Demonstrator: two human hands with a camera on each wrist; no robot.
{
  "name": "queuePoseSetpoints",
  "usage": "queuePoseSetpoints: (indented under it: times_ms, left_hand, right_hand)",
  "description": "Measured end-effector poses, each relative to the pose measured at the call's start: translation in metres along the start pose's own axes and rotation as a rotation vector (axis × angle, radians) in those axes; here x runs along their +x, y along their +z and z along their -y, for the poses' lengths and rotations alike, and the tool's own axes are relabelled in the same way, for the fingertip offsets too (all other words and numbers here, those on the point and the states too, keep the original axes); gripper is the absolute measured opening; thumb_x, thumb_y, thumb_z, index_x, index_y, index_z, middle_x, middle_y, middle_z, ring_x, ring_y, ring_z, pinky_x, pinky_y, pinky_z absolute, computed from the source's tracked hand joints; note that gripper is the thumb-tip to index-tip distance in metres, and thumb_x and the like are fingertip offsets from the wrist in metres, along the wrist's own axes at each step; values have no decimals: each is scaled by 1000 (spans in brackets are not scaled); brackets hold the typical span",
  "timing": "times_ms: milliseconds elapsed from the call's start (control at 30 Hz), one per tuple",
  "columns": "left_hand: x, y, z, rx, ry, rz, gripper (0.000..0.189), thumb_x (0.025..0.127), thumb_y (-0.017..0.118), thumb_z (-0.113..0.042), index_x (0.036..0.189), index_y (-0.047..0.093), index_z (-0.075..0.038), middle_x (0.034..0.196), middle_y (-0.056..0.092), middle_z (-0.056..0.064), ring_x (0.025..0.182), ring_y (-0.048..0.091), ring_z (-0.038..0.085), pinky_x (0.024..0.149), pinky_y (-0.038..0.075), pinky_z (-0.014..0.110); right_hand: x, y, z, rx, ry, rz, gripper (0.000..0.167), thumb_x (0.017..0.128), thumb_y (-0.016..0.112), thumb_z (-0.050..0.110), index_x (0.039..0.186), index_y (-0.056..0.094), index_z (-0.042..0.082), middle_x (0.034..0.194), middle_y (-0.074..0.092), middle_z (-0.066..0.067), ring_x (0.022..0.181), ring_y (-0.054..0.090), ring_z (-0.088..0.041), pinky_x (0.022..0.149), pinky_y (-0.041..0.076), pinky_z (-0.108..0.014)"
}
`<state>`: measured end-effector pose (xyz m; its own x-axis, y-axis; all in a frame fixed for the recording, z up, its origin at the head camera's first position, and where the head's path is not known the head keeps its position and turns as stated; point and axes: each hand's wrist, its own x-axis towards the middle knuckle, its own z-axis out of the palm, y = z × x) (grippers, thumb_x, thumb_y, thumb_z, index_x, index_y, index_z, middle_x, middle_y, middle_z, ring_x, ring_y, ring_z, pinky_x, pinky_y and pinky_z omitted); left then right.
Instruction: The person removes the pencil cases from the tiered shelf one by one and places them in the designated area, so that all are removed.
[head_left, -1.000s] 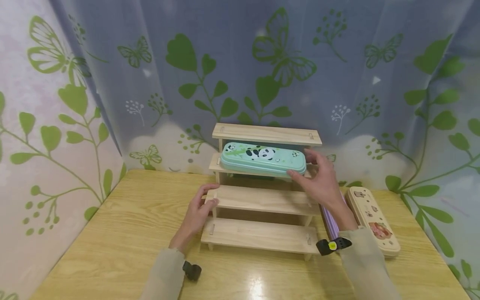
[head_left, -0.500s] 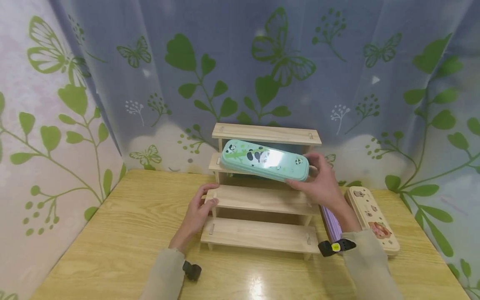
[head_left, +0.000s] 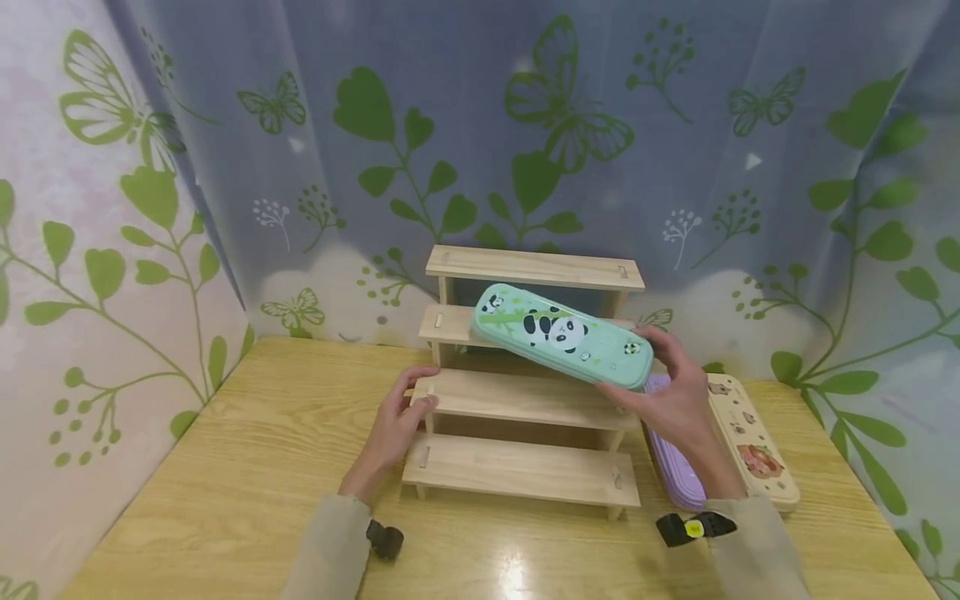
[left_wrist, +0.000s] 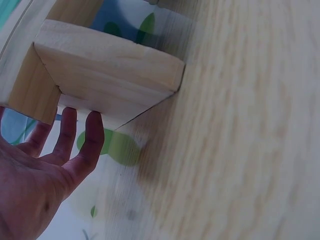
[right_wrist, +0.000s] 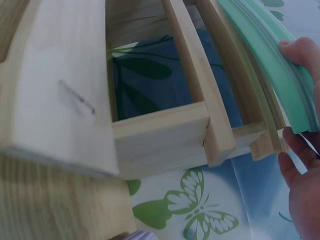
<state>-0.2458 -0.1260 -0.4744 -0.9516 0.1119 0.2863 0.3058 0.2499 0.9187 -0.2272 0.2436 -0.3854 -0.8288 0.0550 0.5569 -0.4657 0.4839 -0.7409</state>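
A mint-green pencil case (head_left: 525,354) with a panda print is in my right hand (head_left: 682,408), the thumb on its near edge and fingers at its right end. It hangs tilted, right end lower, over the upper boards of a stepped wooden shelf (head_left: 517,471). In the right wrist view, the green side of the pencil case (right_wrist: 270,55) shows beside the boards, with the thumb against it. My left hand (head_left: 392,429) grips the left end of the shelf's second-lowest board. Seen in the left wrist view, its fingers (left_wrist: 92,140) curl beneath the wood.
Right of the shelf, a purple pencil case (head_left: 675,471) and a cream pencil case (head_left: 757,442) with bear prints lie side by side on the wood-grain table (head_left: 247,467). A patterned curtain (head_left: 480,108) hangs close behind the shelf.
My right hand has drawn the mint-green pencil case off its shelf board, toward me and to the right, tilting its right end down. The left hand has stayed put.
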Motion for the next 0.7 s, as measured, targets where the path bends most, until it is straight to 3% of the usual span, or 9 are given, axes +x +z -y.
queuePoseSetpoints:
  times_ms: [200,400,700]
  left_hand:
    - [1,0,2,-5,8,2,39,101,56,-15,140,54,-19,141,53,13,90,59,19,73,50,28]
    - [1,0,2,-1,7,1,39,101,56,-15,140,55,-20,141,53,12,90,59,19,73,50,27]
    - [1,0,3,-12,19,1,39,101,55,-14,140,55,-17,142,53,13,93,61,19,76,52,28]
  right_hand:
    - [-14,-13,-2,54,-51,-58,82,59,91,-11,134,58,-2,124,61,19,111,58,0,98,42,-13]
    - [-23,-28,-5,91,-121,-110,80,57,85,-23,131,55,-11,125,61,14,109,59,-4,95,46,-12]
    - [-40,-50,-13,95,-108,-248,83,54,82,-28,130,56,-9,122,62,5,103,59,-7,88,46,-13]
